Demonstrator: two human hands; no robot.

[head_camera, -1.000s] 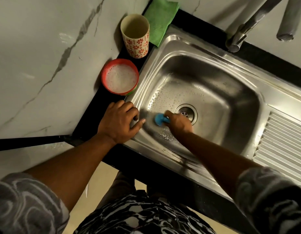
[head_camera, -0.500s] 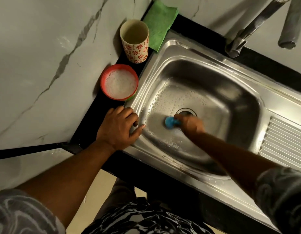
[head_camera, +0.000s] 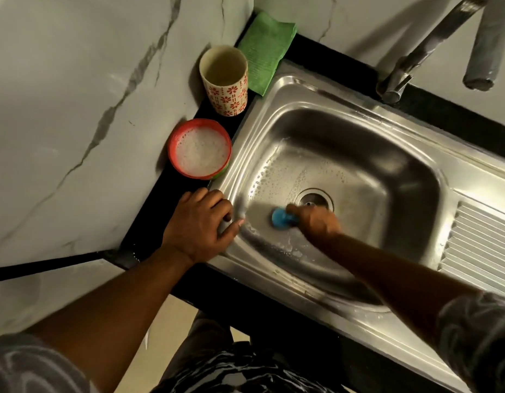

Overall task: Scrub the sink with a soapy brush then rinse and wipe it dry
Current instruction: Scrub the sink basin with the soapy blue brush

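Two hands in use, entry made from beside the counter.

Right hand (head_camera: 316, 222): down in the basin, fingers curled round a small blue brush (head_camera: 282, 219). The outline is smeared, so I cannot tell the exact finger placement. The brush head sits on the sink (head_camera: 359, 154) floor, just left of the drain (head_camera: 313, 198).

Left hand (head_camera: 200, 225): on the front-left corner of the rim, fingers bent down over the edge, thumb laid out toward the basin. It holds nothing else and reads as a brace.

Suds (head_camera: 274, 177): beaded over the left floor and left wall. The back wall and right wall look bare, as does the drainboard (head_camera: 486, 245). Judged step: scrubbing, early to middle. Rinse and wipe are not yet begun.

Risks noted:
1. Patchy coverage. Strokes cluster near the drain, so the far walls may get skipped.
2. Slip. A soapy brush in a wet grip could squirt free under hard pressure.
3. Spill. The red bowl (head_camera: 171, 148) of foam stands just beside the rim, near the bracing hand. A shift of that wrist could tip it.
4. Wet cloth. The green cloth (head_camera: 262, 52) lies touching the back-left corner. Splashes from a vigorous rinse under the tap (head_camera: 415, 52) could soak it, and drying would suffer.
5. The patterned cup (head_camera: 224, 78) stands between bowl and cloth, and an elbow or sleeve could topple it.
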